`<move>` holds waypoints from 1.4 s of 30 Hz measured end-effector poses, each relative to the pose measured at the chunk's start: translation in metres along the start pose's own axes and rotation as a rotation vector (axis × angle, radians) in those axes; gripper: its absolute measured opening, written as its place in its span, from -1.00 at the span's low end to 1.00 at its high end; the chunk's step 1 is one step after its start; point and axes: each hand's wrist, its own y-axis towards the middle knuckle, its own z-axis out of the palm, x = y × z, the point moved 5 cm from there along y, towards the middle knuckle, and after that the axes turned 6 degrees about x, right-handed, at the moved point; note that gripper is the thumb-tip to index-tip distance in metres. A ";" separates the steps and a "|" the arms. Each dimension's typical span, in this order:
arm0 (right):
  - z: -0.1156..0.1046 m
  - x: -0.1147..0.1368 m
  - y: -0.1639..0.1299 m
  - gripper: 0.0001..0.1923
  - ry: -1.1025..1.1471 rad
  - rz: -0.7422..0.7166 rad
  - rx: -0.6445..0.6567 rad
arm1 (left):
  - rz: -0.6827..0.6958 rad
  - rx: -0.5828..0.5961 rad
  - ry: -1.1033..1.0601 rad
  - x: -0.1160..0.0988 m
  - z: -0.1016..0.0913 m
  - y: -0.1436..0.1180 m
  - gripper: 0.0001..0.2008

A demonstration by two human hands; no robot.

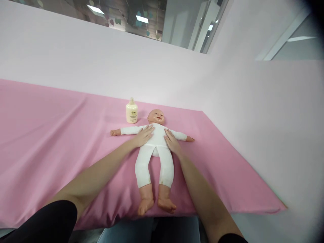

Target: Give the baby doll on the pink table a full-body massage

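Baby doll [157, 148] in white bodysuit, supine at frame centre on pink sheet [50, 135], feet at the sheet's near edge. Left hand [144, 135] and right hand [172, 141] lie flat and open on its chest, grasping nothing. Cream lotion bottle [131, 112] stands just upper left of the head; bare sheet extends widely left, less to the right edge.

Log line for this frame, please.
left hand: flat on baby doll chest | right hand: flat on chest | lotion bottle: upright beside head | pink sheet

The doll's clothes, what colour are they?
White. The doll's suit is plain white, with bare hands and feet, seen in the head view.
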 end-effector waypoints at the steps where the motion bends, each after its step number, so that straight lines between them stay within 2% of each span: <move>1: 0.001 -0.004 0.002 -0.40 -0.001 -0.001 -0.021 | 0.069 0.046 -0.008 -0.013 0.002 -0.002 -0.46; 6: 0.002 -0.019 0.010 -0.39 -0.051 -0.003 -0.081 | 0.430 0.191 0.051 -0.083 0.013 -0.023 -0.56; 10: 0.000 -0.024 0.011 -0.39 -0.094 -0.008 -0.107 | 0.660 0.183 0.056 -0.123 0.022 -0.043 -0.58; 13: -0.001 -0.024 0.010 -0.41 -0.107 0.009 -0.100 | 0.825 0.201 0.037 -0.146 0.030 -0.059 -0.62; 17: -0.002 -0.022 0.010 -0.42 -0.106 0.024 -0.099 | 0.976 0.295 0.005 -0.172 0.041 -0.081 -0.70; 21: -0.003 -0.019 0.009 -0.41 -0.110 0.018 -0.085 | 0.994 0.397 -0.086 -0.181 0.040 -0.085 -0.75; 23: -0.004 -0.019 0.009 -0.40 -0.105 0.018 -0.084 | 0.901 0.352 -0.150 -0.171 0.032 -0.072 -0.73; 25: -0.004 -0.018 0.008 -0.39 -0.097 0.008 -0.070 | 0.703 0.175 -0.174 -0.148 0.019 -0.050 -0.69; 28: -0.003 -0.017 0.007 -0.39 -0.090 -0.001 -0.054 | 0.312 -0.090 -0.160 -0.093 0.004 -0.021 -0.61; 31: -0.001 -0.012 0.007 -0.42 -0.091 0.036 -0.046 | 0.082 -0.168 -0.158 -0.043 0.002 -0.007 -0.56; 33: 0.001 -0.005 0.004 -0.41 -0.096 0.066 -0.004 | 0.001 -0.156 -0.122 -0.021 0.007 -0.003 -0.55; 36: 0.003 0.019 -0.006 -0.31 -0.107 0.032 0.122 | -0.058 -0.180 -0.143 -0.005 0.012 -0.001 -0.54; 38: 0.003 0.042 -0.017 -0.28 -0.142 -0.091 0.220 | -0.065 -0.251 -0.215 0.000 0.012 0.000 -0.52; 42: 0.010 0.090 -0.042 -0.38 -0.236 -0.338 0.396 | -0.104 -0.393 -0.402 0.011 0.011 0.002 -0.47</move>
